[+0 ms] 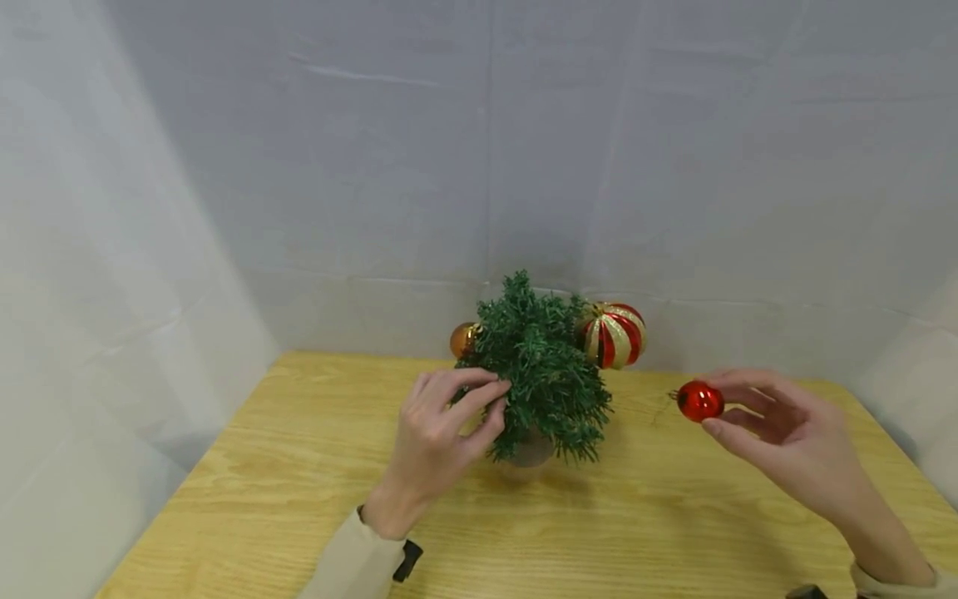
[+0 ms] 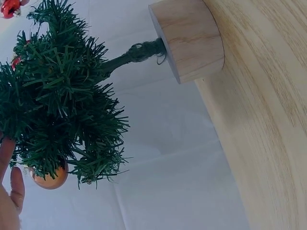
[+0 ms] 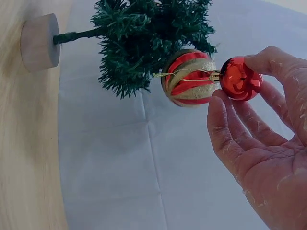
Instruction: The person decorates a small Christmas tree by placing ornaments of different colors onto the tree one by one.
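Note:
A small green artificial Christmas tree point(image 1: 535, 358) stands upright on a round wooden base point(image 2: 192, 38). My left hand point(image 1: 449, 433) is at the tree's front left side, its fingertips against the needles; in the left wrist view its fingers point(image 2: 5, 152) show at the left edge, with no ornament between them. Out to the right of the tree, my right hand point(image 1: 786, 441) pinches a shiny red bauble point(image 1: 700, 401) between thumb and fingers. From the bauble's cap, a thin gold string point(image 3: 177, 74) trails toward the tree.
A large red-and-gold striped ornament point(image 1: 615, 335) hangs on the tree's right side. On its left is an orange-gold bauble point(image 1: 463, 340), partly behind branches. The wooden table point(image 1: 299, 466) ends at a pale cloth backdrop point(image 1: 374, 208) close behind the tree.

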{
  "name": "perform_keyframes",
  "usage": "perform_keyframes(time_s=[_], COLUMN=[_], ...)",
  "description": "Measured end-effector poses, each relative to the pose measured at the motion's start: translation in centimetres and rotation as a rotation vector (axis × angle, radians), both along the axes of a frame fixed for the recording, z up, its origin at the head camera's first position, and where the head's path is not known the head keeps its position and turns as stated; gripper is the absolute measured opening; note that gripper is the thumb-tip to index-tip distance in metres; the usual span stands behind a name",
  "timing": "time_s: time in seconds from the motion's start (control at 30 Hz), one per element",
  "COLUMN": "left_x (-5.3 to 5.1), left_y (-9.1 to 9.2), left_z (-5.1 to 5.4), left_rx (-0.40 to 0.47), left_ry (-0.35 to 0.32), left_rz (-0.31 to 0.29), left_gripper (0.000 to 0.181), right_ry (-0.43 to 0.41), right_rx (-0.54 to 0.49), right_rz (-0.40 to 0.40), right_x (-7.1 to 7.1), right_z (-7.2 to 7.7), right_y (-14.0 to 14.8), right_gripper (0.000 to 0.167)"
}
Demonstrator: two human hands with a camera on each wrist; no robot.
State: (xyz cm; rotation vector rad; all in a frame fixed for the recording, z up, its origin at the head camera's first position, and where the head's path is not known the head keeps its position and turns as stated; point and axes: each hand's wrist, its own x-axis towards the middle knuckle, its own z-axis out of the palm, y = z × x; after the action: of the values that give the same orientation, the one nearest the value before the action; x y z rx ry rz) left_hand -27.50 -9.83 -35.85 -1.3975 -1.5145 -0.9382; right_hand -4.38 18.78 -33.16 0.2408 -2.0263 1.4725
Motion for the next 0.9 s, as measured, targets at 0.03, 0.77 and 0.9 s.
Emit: perform_keyframes(time_s=[0.03, 0.77, 0.9], left_x=[0.0, 0.2, 0.2], left_y=[0.0, 0.1, 0.1], left_z=[0.0, -0.4, -0.4], left_rx=[-0.003, 0.035, 0.038], left_ry=[-0.002, 0.028, 0.042], left_rz=[0.002, 0.041, 0.054], left_gripper=[0.02, 0.018, 0.018], right_ry=[0.001, 0.05, 0.045], right_rx=[0.0, -0.012, 0.002], right_rz=[0.001, 0.095, 0.109], right_x=[-0.1, -1.6, -1.9], right_z=[0.1, 0.9, 1.2], right_y=[-0.2, -2.9, -3.6], right_gripper=[0.042, 0.043, 0.042])
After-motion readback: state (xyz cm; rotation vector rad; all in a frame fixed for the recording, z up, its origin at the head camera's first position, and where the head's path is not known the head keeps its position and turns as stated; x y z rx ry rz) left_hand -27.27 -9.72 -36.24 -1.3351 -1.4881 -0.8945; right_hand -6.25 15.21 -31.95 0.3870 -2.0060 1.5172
